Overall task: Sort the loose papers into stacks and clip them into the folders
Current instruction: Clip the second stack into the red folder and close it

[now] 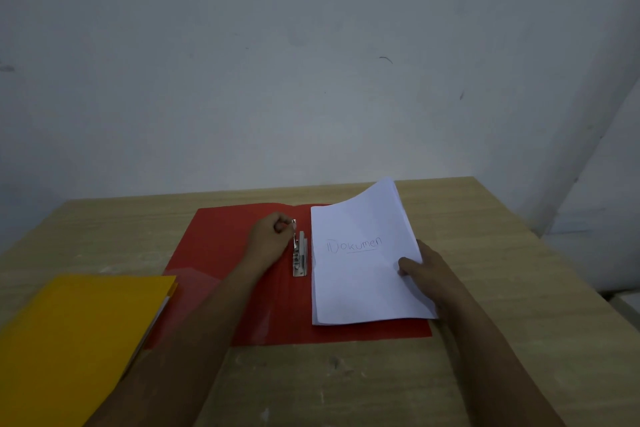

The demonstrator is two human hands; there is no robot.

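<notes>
A red folder (221, 246) lies open on the wooden table. At its spine sits a metal clip (300, 258), and my left hand (272, 236) pinches the raised lever at the clip's far end. A white paper stack (360, 267) with "Dokumen" handwritten on top rests on the folder's right half, just right of the clip. My right hand (424, 270) grips the stack's right edge, thumb on top, and the far right corner of the stack curls upward.
A closed yellow folder (79, 333) with papers inside lies at the near left, overlapping the red folder's corner. The table (346, 381) backs against a pale wall, and its right edge (571, 274) drops off close to the stack.
</notes>
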